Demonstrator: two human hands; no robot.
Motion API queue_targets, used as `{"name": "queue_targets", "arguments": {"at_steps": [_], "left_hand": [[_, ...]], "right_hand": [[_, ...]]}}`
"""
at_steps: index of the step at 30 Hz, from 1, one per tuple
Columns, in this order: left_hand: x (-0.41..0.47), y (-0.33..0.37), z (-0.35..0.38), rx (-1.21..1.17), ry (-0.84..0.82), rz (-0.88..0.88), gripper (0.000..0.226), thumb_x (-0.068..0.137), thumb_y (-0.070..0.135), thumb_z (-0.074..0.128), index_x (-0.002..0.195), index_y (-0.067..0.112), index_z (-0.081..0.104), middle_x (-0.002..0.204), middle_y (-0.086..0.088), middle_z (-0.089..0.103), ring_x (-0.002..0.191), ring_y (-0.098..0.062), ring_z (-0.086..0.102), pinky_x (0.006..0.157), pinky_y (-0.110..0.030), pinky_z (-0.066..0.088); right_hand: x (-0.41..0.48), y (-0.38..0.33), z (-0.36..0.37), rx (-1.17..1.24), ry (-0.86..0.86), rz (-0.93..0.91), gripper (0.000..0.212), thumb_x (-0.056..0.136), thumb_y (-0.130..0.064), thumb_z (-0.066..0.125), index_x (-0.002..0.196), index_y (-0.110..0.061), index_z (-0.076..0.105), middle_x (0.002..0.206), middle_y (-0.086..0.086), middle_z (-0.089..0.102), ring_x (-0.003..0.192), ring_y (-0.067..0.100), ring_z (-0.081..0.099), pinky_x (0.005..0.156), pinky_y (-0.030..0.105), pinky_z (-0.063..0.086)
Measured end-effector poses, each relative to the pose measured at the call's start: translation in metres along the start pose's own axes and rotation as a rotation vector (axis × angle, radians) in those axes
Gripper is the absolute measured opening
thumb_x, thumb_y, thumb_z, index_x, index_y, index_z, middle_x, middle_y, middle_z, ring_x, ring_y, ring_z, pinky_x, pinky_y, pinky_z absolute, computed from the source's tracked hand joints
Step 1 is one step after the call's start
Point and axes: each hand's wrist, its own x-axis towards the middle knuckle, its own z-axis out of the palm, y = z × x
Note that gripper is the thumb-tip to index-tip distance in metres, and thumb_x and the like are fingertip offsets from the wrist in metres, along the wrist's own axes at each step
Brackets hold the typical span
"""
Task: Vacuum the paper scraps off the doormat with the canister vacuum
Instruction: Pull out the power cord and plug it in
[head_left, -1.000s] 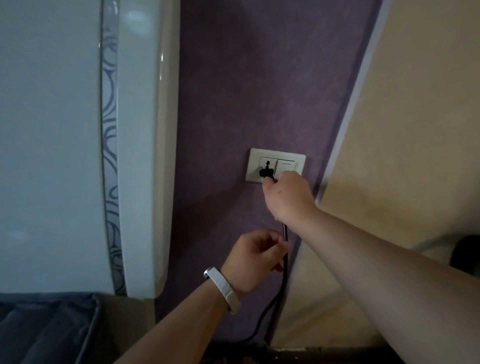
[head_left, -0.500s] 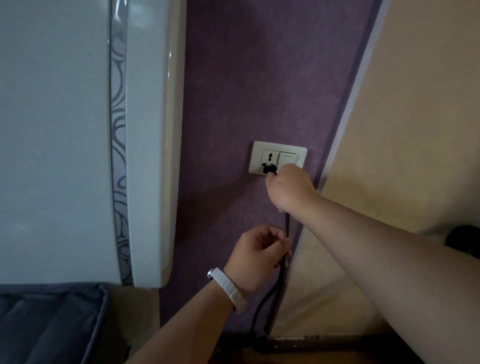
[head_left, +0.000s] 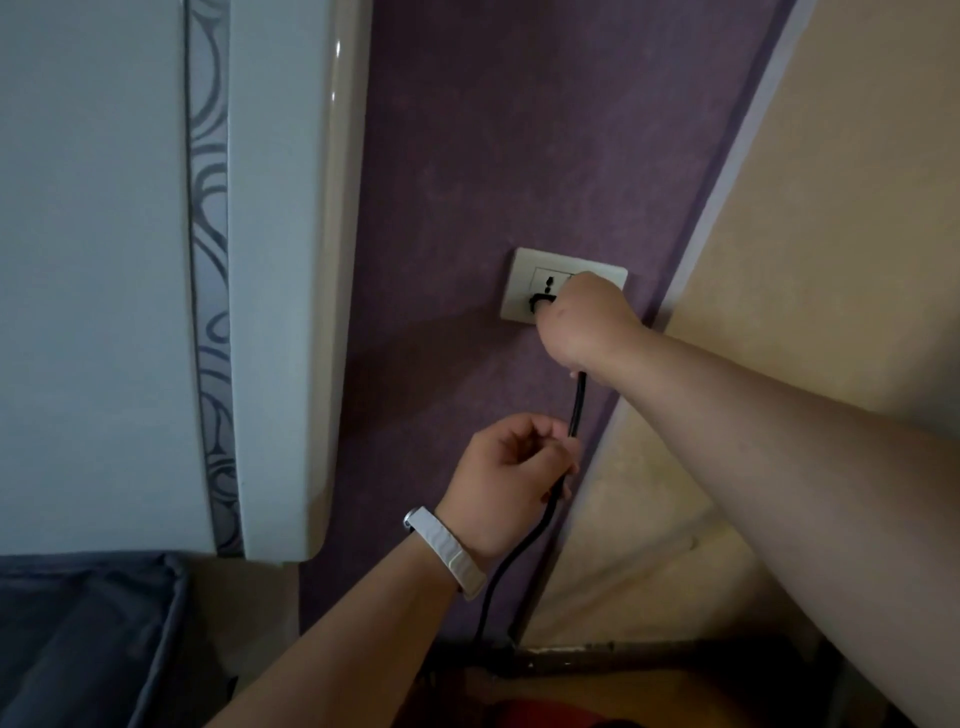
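Head view: what is the right hand (head_left: 582, 322) doing?

Its fingers are curled round a black plug (head_left: 539, 302) and hold it against the socket (head_left: 519, 283) on the purple wall (head_left: 467, 156). The fingertips are hidden behind the knuckles, so I cannot tell whether the plug is fully in.

And the cord (head_left: 577, 410)?

It comes out under the heel of that hand and drops straight to the left hand (head_left: 504, 478), just below. There the thumb and forefinger pinch it, with the other fingers folded into the palm.

Below those fingers?

The cord curves down past the wrist, which wears a white band (head_left: 449, 553), and runs on toward the floor.

Anything else around the fingers?

A white cabinet (head_left: 280, 260) with a grey swirl strip stands well left of both hands. A beige wall (head_left: 831, 208) begins just right of the right-hand fingers. A dark cushion (head_left: 78, 649) lies far down and left of the left fingers.
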Motion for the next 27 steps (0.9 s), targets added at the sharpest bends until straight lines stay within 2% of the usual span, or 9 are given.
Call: {"name": "queue_targets", "arguments": {"at_steps": [3,6,9,11,15,17,19,23,27], "left_hand": [[0.002,-0.001,-0.007,0.006,0.001,-0.004,0.016,0.091,0.000,0.059,0.081,0.011,0.061,0.063,0.000,0.061,0.052,-0.012,0.056,0.054,-0.020,0.048],[0.003,-0.006,-0.013,0.031,0.009,-0.017,0.015,0.091,0.001,0.060,0.081,0.011,0.062,0.065,-0.003,0.061,0.053,-0.013,0.056,0.054,-0.020,0.048],[0.002,-0.009,-0.015,0.066,0.039,-0.030,0.012,0.091,0.003,0.060,0.082,0.011,0.062,0.067,-0.003,0.063,0.054,-0.013,0.057,0.055,-0.021,0.047],[-0.001,-0.010,-0.013,0.104,0.049,-0.030,0.011,0.091,0.005,0.060,0.083,0.012,0.063,0.069,-0.003,0.063,0.057,-0.014,0.058,0.057,-0.025,0.046],[-0.007,-0.012,-0.009,0.209,0.089,-0.065,0.010,0.090,0.007,0.062,0.084,0.015,0.063,0.072,-0.005,0.064,0.063,-0.015,0.059,0.056,-0.023,0.047],[-0.012,-0.016,-0.008,0.240,0.092,-0.108,0.011,0.089,0.008,0.064,0.082,0.017,0.063,0.073,-0.006,0.062,0.065,-0.019,0.055,0.055,-0.024,0.046],[-0.017,-0.023,-0.009,0.271,0.120,-0.132,0.015,0.088,0.009,0.066,0.080,0.021,0.063,0.068,0.002,0.062,0.060,-0.012,0.053,0.058,-0.028,0.046],[-0.043,-0.047,-0.013,0.566,0.223,0.011,0.014,0.079,0.027,0.066,0.092,0.029,0.063,0.083,0.005,0.067,0.069,-0.007,0.058,0.067,-0.033,0.052],[-0.085,-0.073,0.002,0.868,0.154,0.263,0.022,0.080,0.029,0.059,0.097,0.017,0.066,0.082,0.007,0.062,0.069,-0.005,0.056,0.064,-0.018,0.046]], "right_hand": [[0.005,0.000,0.002,-0.006,0.005,-0.002,0.016,0.100,-0.013,0.045,0.093,-0.007,0.058,0.091,0.020,0.062,0.097,0.040,0.068,0.060,0.027,0.046],[0.008,0.000,0.005,-0.031,0.024,0.002,0.015,0.099,-0.012,0.045,0.092,-0.008,0.057,0.100,0.023,0.065,0.100,0.040,0.066,0.070,0.029,0.047],[0.012,-0.001,0.011,-0.069,0.048,0.046,0.025,0.097,-0.008,0.049,0.073,-0.003,0.054,0.075,0.016,0.058,0.094,0.037,0.068,0.062,0.026,0.044],[0.013,0.000,0.012,-0.044,0.063,0.056,0.028,0.097,-0.010,0.049,0.069,-0.006,0.053,0.075,0.016,0.060,0.090,0.036,0.068,0.057,0.028,0.041],[0.008,0.010,0.011,0.070,0.077,0.005,0.030,0.100,-0.031,0.049,0.085,-0.007,0.058,0.087,0.010,0.065,0.072,0.028,0.061,0.059,0.028,0.044],[-0.003,0.018,0.008,0.103,0.106,-0.001,0.039,0.098,-0.049,0.050,0.093,-0.012,0.059,0.080,0.004,0.063,0.067,0.025,0.060,0.056,0.026,0.042],[-0.020,0.029,0.005,0.089,0.142,-0.003,0.047,0.095,-0.060,0.048,0.089,-0.014,0.056,0.071,0.001,0.056,0.061,0.021,0.055,0.047,0.026,0.030],[-0.071,0.074,0.013,0.106,0.169,-0.028,0.044,0.094,-0.061,0.048,0.076,-0.021,0.051,0.069,-0.006,0.050,0.066,0.018,0.052,0.054,0.031,0.030],[-0.144,0.137,0.039,0.072,0.014,0.049,0.034,0.095,-0.054,0.053,0.081,-0.023,0.056,0.073,-0.009,0.055,0.068,0.013,0.054,0.060,0.031,0.040]]}}
